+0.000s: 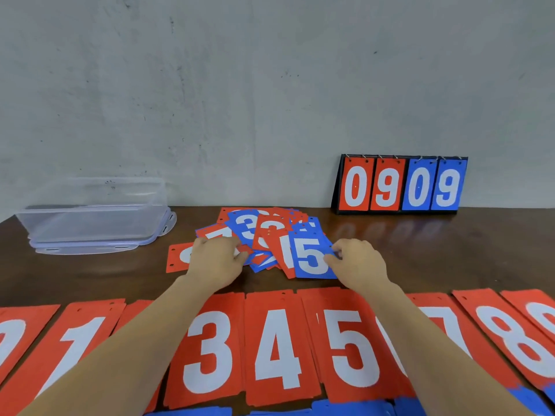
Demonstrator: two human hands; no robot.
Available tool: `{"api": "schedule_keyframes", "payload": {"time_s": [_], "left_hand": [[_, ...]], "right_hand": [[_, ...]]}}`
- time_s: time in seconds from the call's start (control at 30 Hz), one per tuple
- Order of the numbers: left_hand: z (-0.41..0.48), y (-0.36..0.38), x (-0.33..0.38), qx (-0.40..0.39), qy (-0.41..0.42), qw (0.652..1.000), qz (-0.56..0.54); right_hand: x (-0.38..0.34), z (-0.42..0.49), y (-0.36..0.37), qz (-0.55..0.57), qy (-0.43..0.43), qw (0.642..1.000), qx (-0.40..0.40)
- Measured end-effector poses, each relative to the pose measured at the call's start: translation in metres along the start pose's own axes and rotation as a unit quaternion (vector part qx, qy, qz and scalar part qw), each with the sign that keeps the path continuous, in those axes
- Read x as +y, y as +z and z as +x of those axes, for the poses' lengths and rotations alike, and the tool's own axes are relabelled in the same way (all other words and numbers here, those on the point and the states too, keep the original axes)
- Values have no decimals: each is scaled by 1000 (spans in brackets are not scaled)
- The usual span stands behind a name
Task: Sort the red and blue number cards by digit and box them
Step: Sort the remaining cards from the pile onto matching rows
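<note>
Number cards (261,232) lie in a red-and-blue pile, sorted red row (276,349) on its near side, clear box (90,217) to its left; left hand (214,261) curls onto the pile's left edge, grip unclear; right hand (359,264) pinches the blue 5 card (310,259) at its right.

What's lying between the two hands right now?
In the head view, the near part of the loose pile: a red 1 card overlapped by the blue 5 card, whose right edge the right hand pinches. The left hand touches the pile's left side.
</note>
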State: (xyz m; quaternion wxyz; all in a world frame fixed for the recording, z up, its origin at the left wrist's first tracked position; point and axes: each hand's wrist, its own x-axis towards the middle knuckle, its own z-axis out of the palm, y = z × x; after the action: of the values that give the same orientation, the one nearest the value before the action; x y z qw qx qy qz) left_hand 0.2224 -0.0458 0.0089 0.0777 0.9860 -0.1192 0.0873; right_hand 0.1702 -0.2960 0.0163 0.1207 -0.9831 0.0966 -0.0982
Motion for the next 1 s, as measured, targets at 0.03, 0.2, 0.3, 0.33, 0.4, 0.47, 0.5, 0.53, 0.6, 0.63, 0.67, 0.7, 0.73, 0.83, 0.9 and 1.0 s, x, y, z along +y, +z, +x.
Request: {"api": "schedule_keyframes", "payload": {"time_s": [0.03, 0.2, 0.3, 0.33, 0.4, 0.47, 0.5, 0.53, 0.6, 0.63, 0.67, 0.7, 0.73, 0.83, 0.9, 1.0], "left_hand": [[3, 1, 6, 3, -2, 1000, -15], [27, 12, 34, -12, -5, 998, -53], [39, 16, 46, -94, -32, 994, -36], [42, 16, 48, -121, -42, 991, -25], [47, 15, 51, -152, -53, 987, -16], [52, 16, 51, -155, -54, 986, -21], [53, 17, 51, -152, -54, 987, -27], [53, 19, 51, -144, -54, 987, -37], [50, 20, 55, -109, -49, 991, -59], [48, 19, 58, -86, -43, 993, -70], [46, 20, 61, -64, -36, 994, -87], [44, 20, 64, -45, -28, 992, -113], [43, 20, 66, -35, -20, 988, -148], [36, 15, 72, -13, -18, 961, -277], [35, 8, 72, -1, -53, 935, -350], [31, -7, 67, -20, -110, 890, -441]], "right_hand": [[0, 5, 3, 27, 32, 999, -8], [-12, 21, 19, 17, 54, 997, -52], [-12, 27, 28, -8, 51, 997, -52], [-10, 30, 29, -1, 55, 997, -52], [-5, 36, 28, 26, 68, 995, -61], [0, 41, 26, 50, 82, 993, -76], [1, 42, 25, 60, 90, 991, -81], [2, 43, 24, 70, 98, 989, -82], [3, 44, 24, 92, 116, 986, -78], [3, 45, 24, 103, 121, 984, -76], [4, 45, 23, 118, 125, 982, -75], [6, 45, 23, 142, 129, 979, -70], [8, 45, 23, 175, 134, 973, -61], [15, 42, 19, 267, 152, 952, -12], [18, 40, 14, 321, 163, 933, 16], [17, 40, 3, 386, 170, 906, 38]]}}
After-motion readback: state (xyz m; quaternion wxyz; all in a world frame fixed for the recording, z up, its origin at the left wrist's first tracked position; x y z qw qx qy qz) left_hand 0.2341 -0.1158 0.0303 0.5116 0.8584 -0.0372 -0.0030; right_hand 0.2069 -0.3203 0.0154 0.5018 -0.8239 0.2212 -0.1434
